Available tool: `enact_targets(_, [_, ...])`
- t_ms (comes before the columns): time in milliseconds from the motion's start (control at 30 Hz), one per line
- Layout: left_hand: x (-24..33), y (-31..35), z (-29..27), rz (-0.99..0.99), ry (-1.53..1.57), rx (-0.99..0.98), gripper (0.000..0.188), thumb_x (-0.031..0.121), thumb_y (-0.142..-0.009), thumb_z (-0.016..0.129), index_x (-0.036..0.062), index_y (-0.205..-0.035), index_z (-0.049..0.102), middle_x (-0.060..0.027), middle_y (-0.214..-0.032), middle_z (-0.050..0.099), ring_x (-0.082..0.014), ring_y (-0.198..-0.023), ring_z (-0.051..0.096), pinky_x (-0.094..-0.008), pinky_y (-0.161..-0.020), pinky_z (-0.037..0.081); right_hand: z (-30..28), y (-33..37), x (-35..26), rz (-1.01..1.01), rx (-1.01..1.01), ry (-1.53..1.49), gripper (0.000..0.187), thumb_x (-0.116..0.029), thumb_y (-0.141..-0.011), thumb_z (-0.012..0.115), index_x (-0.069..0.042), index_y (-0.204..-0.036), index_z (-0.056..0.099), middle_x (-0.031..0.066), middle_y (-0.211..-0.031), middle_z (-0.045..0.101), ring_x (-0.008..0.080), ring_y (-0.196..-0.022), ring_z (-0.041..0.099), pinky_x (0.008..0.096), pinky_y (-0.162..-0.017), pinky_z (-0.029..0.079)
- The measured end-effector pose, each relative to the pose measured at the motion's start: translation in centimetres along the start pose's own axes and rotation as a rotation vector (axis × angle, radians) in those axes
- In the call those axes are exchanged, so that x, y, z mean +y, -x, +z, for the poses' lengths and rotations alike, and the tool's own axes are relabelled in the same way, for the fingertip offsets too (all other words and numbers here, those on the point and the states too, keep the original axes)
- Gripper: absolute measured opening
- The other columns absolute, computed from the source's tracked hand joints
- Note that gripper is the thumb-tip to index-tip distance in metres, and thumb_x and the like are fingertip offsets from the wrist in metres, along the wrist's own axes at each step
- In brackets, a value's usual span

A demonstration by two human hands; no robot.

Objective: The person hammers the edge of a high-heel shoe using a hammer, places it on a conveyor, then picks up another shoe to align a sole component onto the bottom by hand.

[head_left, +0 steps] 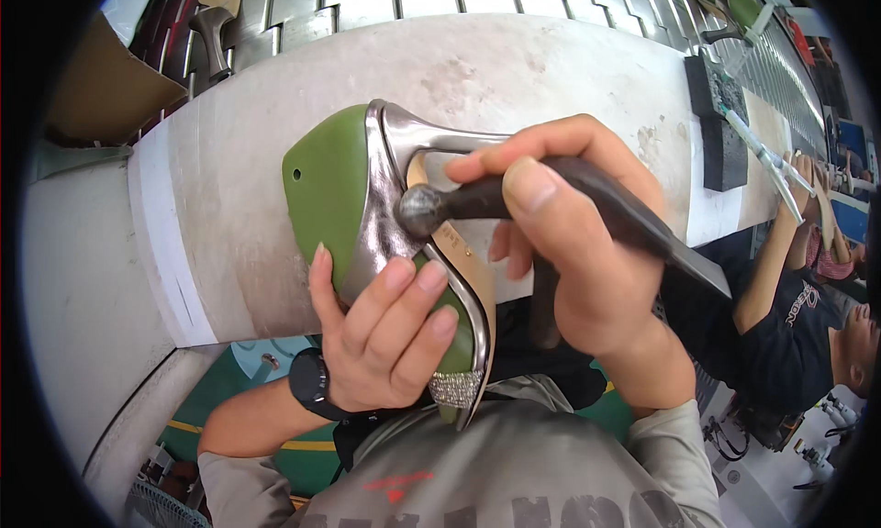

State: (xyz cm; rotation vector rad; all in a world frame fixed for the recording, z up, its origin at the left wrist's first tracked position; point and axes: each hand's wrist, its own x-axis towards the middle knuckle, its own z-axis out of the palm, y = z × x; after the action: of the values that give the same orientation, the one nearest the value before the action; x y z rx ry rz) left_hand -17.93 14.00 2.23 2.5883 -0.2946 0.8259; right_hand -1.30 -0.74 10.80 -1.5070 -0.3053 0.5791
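A metallic pewter high-heeled shoe [374, 218] sits on a green shoe last [323, 172]. It lies on its side at the near edge of the work surface, its heel [440, 139] pointing right and its glittery toe strap [456, 388] toward me. My left hand [381, 340] holds the shoe from the near left, fingers across its side. My right hand [587, 244] is closed around a dark hammer [633, 207]. The hammer's round face [423, 211] is at the back part of the shoe, beside the pale sole; whether it touches cannot be made out.
A pale, stained work surface [266, 207] spans the middle. To the right are a black block [720, 129] and a pale blue-tipped tool [762, 152]. Metal conveyor slats [440, 0] run behind, with another heeled shoe [213, 37] at far left. A co-worker [780, 335] is at right.
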Motion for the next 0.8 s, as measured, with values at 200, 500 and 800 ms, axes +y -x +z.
enact_targets(200, [-3.4, -3.8, -1.9, -0.033, 0.019, -0.232, 0.06, 0.038, -0.097, 0.073, 0.0135, -0.147, 0.054, -0.024, -0.157, 0.053, -0.0443, -0.146, 0.051, -0.076, -0.117, 0.028, -3.3, 7.4, 0.4, -0.088, 0.105, -0.302, 0.036, -0.023, -0.1, 0.07, 0.005, -0.122, 0.063, 0.0249, -0.116, 0.075, 0.0187, -0.081, 0.072, 0.0316, -0.075, 0.06])
enact_targets(500, [-4.1, -5.5, -4.4, 0.01, 0.112, -0.425, 0.079, 0.033, -0.089, 0.078, 0.0043, -0.156, 0.046, -0.0286, -0.16, 0.046, -0.0484, -0.15, 0.043, -0.0713, -0.119, 0.029, -1.5, 1.4, -0.8, -0.048, -0.034, 0.016, 0.023, -0.013, -0.098, 0.071, 0.006, -0.11, 0.072, 0.0146, -0.103, 0.076, 0.0148, -0.077, 0.07, 0.0263, -0.071, 0.055])
enact_targets(800, [-8.4, -10.0, -1.5, -0.231, 0.373, -0.218, 0.042, 0.016, -0.101, 0.056, 0.0008, -0.139, 0.066, -0.0232, -0.146, 0.06, -0.0381, -0.132, 0.059, -0.0447, -0.114, 0.043, -3.7, 1.8, -0.7, -0.53, 0.336, 0.111, 0.038, -0.025, -0.11, 0.05, 0.009, -0.123, 0.059, 0.0254, -0.11, 0.069, 0.0232, -0.076, 0.071, 0.0289, -0.067, 0.061])
